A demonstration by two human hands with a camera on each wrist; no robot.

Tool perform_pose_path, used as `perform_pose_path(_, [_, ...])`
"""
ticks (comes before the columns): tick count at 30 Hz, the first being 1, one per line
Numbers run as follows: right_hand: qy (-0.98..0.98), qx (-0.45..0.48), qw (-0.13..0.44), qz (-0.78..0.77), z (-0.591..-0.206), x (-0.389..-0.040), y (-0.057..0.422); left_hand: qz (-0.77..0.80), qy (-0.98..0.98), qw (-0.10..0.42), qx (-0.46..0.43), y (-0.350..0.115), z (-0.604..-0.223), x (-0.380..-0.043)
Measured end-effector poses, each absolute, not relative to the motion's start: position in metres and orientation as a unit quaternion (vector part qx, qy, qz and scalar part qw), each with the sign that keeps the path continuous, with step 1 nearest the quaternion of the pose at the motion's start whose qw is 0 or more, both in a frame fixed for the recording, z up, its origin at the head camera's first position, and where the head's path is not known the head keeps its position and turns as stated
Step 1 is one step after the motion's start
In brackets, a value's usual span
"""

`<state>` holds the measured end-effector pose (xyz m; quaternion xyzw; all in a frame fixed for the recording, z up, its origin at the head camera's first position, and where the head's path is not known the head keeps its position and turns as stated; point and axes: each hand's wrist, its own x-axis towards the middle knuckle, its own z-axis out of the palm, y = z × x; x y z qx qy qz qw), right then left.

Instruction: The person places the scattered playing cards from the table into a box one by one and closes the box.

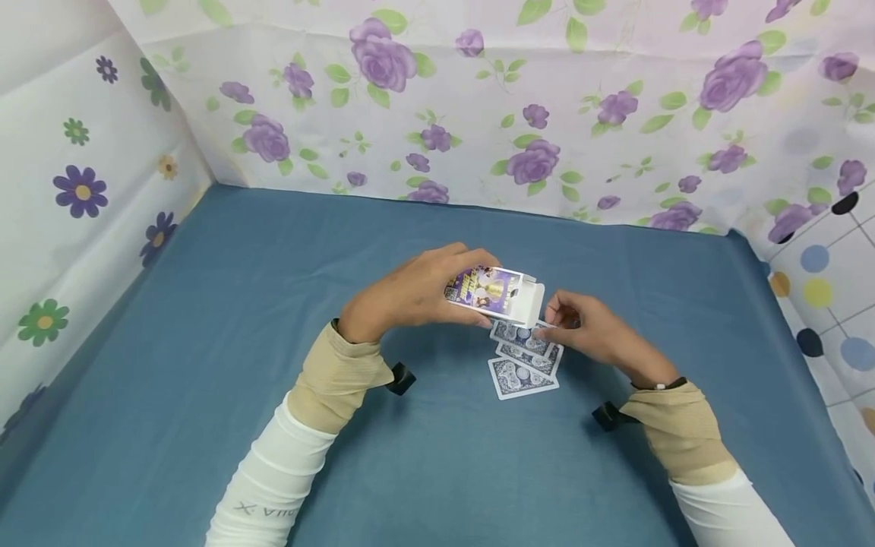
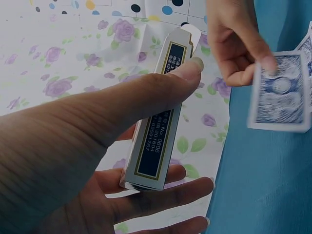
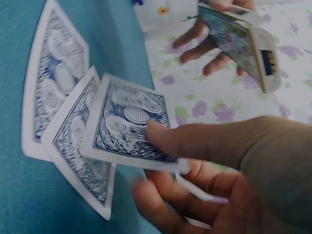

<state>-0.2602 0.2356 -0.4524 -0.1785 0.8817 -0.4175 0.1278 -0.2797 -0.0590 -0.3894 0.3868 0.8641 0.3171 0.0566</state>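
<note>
My left hand grips a playing card box between thumb and fingers, its flap end towards my right hand. The box is purple and white on its face, with a dark printed side in the left wrist view. My right hand pinches a blue-backed playing card between its thumb on top and fingers below. Under and beside this card, two more face-down playing cards lie overlapping on the blue cloth. The held card covers part of the middle one in the right wrist view.
A blue cloth covers the table. Behind it rises a white sheet with purple flowers. Further patterned sheets stand at the left and right sides. Both wrists wear dark cameras on tan bands.
</note>
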Motion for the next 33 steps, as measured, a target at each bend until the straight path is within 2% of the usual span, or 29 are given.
perform_pose_path(3, [0.860,-0.177,0.139,-0.458,-0.447,-0.262,0.239,0.314,0.864,0.058,0.388,-0.057,-0.390,-0.281])
perform_pose_path(6, [0.844,-0.159,0.125,-0.496,-0.436,-0.263,0.243,0.314,0.866,0.063,0.384,-0.058,-0.392,-0.281])
perform_pose_path(13, [0.770,-0.119,0.000,-0.627,-0.401,-0.254,0.253,0.317,0.869,0.074,0.372,-0.061,-0.395,-0.282])
perform_pose_path(16, [0.740,-0.120,-0.021,-0.662,-0.389,-0.248,0.254,0.318,0.871,0.071,0.369,-0.063,-0.395,-0.283])
perform_pose_path(23, [0.795,-0.124,0.016,-0.594,-0.377,-0.236,0.248,0.321,0.872,0.067,0.364,-0.065,-0.396,-0.286])
perform_pose_path(33, [0.843,-0.149,0.069,-0.512,-0.383,-0.234,0.244,0.326,0.870,0.079,0.362,-0.059,-0.393,-0.286])
